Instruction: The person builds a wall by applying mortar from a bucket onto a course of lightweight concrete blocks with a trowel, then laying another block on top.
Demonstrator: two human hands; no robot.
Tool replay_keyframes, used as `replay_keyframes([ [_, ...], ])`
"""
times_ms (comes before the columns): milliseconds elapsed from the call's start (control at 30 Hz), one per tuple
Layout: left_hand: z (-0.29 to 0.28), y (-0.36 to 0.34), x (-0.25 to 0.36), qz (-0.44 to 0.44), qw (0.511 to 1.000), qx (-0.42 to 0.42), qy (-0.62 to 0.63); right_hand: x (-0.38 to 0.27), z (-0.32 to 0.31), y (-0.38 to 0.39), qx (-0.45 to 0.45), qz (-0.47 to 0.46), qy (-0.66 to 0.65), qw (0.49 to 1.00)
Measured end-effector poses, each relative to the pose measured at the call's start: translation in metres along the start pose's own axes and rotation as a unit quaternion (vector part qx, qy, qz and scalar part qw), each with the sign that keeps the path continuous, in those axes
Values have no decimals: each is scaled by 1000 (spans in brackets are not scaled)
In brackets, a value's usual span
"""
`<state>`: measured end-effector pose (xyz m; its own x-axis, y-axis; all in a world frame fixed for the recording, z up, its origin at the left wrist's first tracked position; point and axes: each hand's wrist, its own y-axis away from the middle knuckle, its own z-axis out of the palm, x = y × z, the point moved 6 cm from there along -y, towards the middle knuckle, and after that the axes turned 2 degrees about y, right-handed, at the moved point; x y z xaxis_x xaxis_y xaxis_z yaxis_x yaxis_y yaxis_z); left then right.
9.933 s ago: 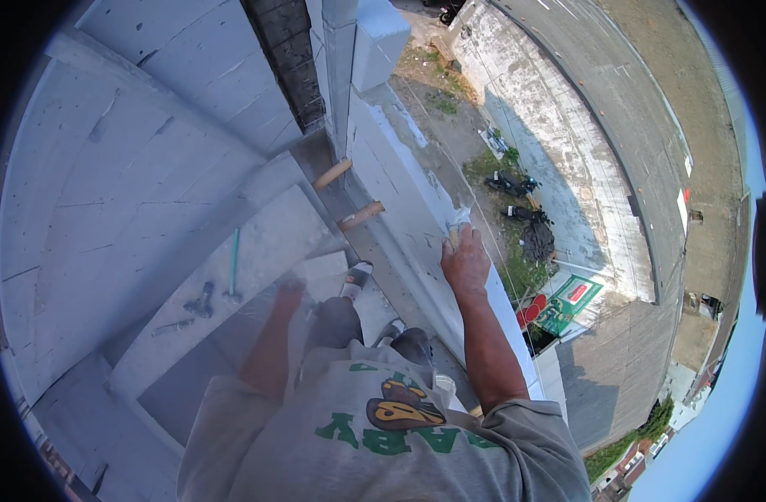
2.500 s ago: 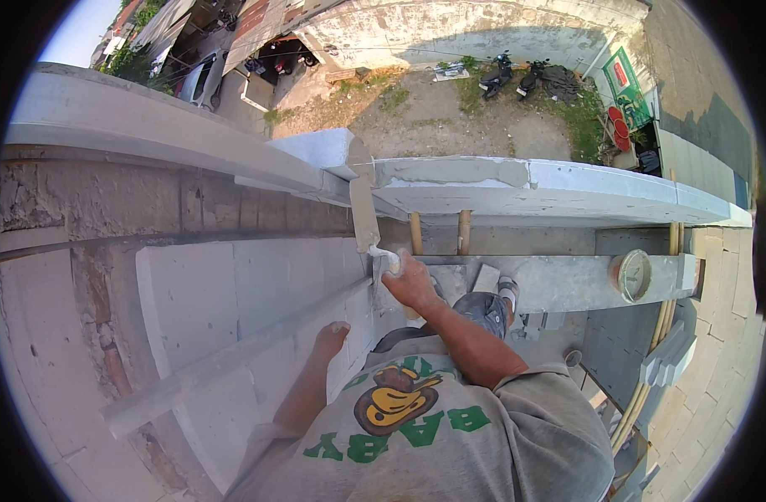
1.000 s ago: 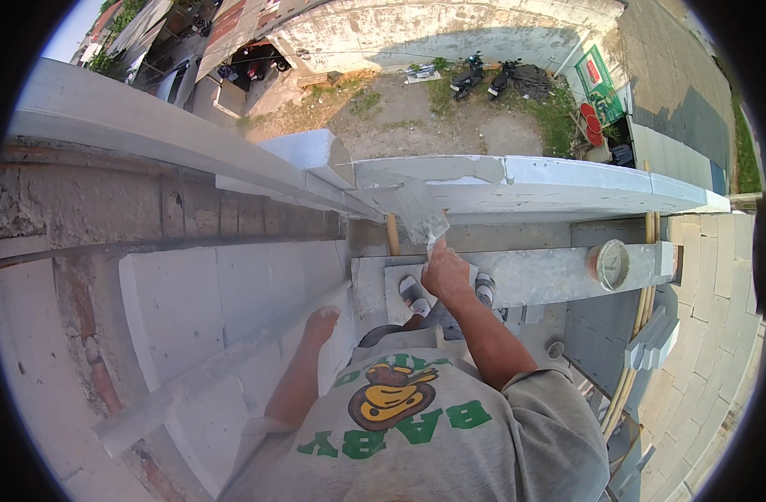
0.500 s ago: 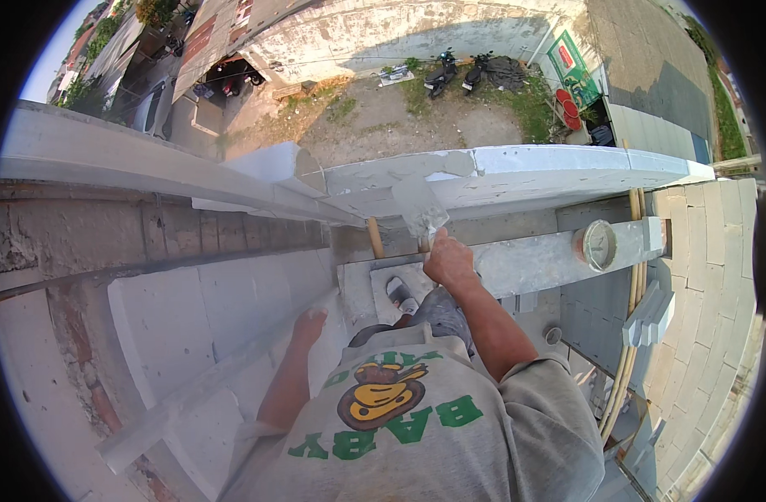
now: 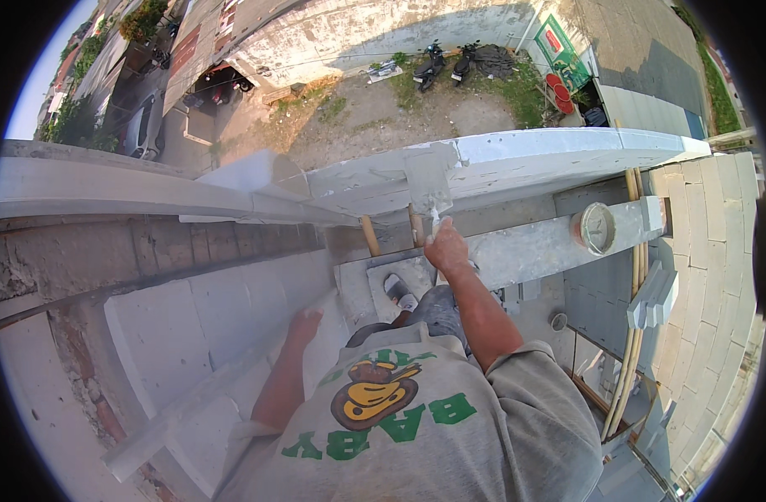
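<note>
My right hand [image 5: 446, 244] grips a wide flat trowel [image 5: 428, 181], its blade against the smeared upper part of the pale block parapet [image 5: 567, 151]. My left hand [image 5: 307, 321] is beside white block masonry [image 5: 199, 335], fingers loosely bent and apart with nothing visible in them; whether it touches the surface I cannot tell. A round bucket [image 5: 581, 230] with grey material in it sits on a grey plank [image 5: 512, 251], right of my right hand. My sandalled foot [image 5: 398, 291] shows below, on a grey slab.
Short wooden poles [image 5: 370, 236] stand under the parapet. On the right are long bamboo poles [image 5: 624, 381], stacked pale slabs [image 5: 650, 297] and a block wall [image 5: 696, 284]. Beyond the parapet, far below, lies a yard with parked motorcycles [image 5: 429, 67]. An opening [image 5: 600, 372] drops away at lower right.
The trowel has moved from the left corner rightward along the parapet, and its blade now reaches higher. The view has turned and shifted, the yard appearing higher in the picture.
</note>
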<state>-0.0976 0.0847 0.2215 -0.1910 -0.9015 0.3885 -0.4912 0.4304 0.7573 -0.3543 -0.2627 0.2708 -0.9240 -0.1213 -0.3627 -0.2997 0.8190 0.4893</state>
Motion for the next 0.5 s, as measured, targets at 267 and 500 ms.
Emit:
replay_keyframes([
  [267, 29, -43, -7, 49, 997, 31, 51, 81, 15, 83, -76, 41, 66, 994],
  [500, 68, -42, 64, 86, 995, -42, -24, -8, -73, 33, -1, -32, 40, 999],
])
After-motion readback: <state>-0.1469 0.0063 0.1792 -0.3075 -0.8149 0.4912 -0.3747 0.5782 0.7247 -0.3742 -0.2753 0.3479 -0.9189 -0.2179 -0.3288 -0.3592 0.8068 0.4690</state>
